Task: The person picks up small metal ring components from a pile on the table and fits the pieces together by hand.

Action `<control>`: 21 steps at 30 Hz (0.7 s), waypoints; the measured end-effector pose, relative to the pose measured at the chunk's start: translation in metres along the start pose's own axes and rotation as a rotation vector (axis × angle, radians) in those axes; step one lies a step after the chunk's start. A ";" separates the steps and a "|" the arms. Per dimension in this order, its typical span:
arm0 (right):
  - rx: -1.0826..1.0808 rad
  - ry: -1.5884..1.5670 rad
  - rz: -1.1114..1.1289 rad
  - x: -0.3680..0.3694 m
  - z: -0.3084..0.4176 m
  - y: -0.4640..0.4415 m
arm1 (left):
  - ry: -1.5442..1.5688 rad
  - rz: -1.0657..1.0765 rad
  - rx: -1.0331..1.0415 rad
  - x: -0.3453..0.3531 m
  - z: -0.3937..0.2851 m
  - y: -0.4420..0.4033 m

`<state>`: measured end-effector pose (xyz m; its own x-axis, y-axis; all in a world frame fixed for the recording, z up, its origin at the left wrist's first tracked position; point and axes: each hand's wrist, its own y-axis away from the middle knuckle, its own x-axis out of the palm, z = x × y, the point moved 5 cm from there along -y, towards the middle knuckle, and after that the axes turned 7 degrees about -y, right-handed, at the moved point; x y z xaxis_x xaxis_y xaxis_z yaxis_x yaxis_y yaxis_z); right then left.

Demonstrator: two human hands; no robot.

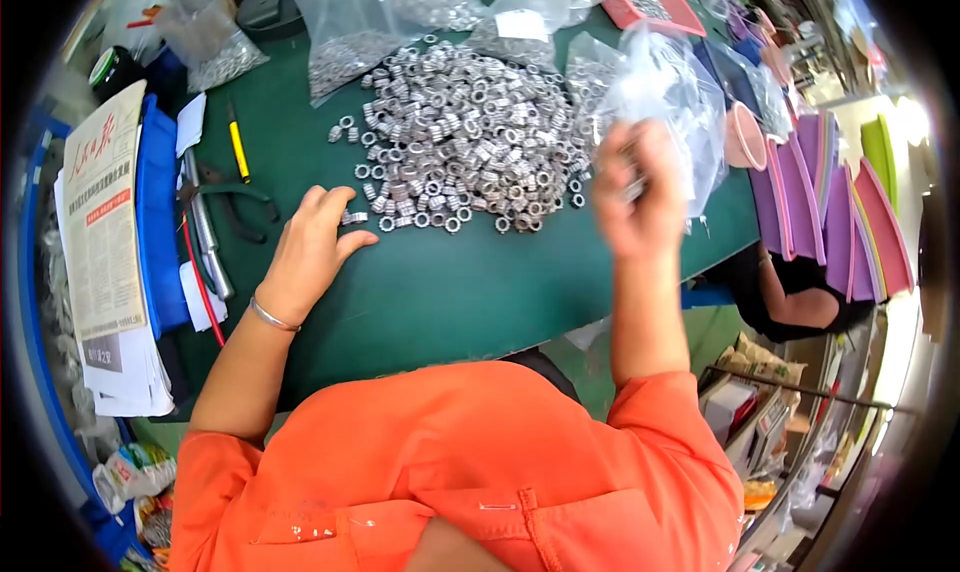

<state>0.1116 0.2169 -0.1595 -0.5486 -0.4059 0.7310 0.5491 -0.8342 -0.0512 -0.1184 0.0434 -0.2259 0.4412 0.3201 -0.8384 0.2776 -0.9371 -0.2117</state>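
Note:
A large pile of small metal rings [480, 122] lies on the green tabletop [450, 292]. At the pile's left edge, my left hand [315, 237] rests on the table, thumb and fingers curved around a few metal rings [354, 217] that sit between them. My right hand [637, 182] is raised at the pile's right side, fingers curled round some small metal pieces, blurred by motion. Just behind it is a clear plastic bag [690, 102]; how the hand and bag relate is hard to tell.
Bags of small metal parts [355, 57] line the back, beside a pink tray [655, 2]. Pliers [235, 197], a yellow pen [238, 147] and a newspaper [105, 212] are at left. Another person's arm [800, 307] shows at right, near purple bins [800, 192].

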 end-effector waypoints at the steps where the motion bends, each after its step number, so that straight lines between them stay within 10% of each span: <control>1: -0.210 0.185 -0.043 0.002 0.037 -0.009 | 0.002 0.003 0.012 0.003 -0.004 -0.002; 5: -0.795 0.556 -0.448 -0.040 0.125 -0.041 | -0.007 -0.012 0.032 0.009 -0.014 -0.008; 9: -0.090 1.037 -0.568 -0.132 0.115 -0.085 | 0.088 0.001 0.078 0.013 -0.014 -0.006; 13: -0.922 1.521 -0.257 -0.031 0.093 -0.055 | 0.108 -0.064 0.058 0.014 -0.009 -0.004; 21: -0.309 1.577 0.382 0.008 -0.047 -0.018 | 0.046 -0.175 0.259 0.024 -0.025 -0.029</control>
<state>0.0674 0.2114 -0.1843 -0.5852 -0.3865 -0.7128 0.7620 -0.5627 -0.3205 -0.0945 0.0818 -0.2274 0.4454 0.4802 -0.7557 0.1285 -0.8696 -0.4768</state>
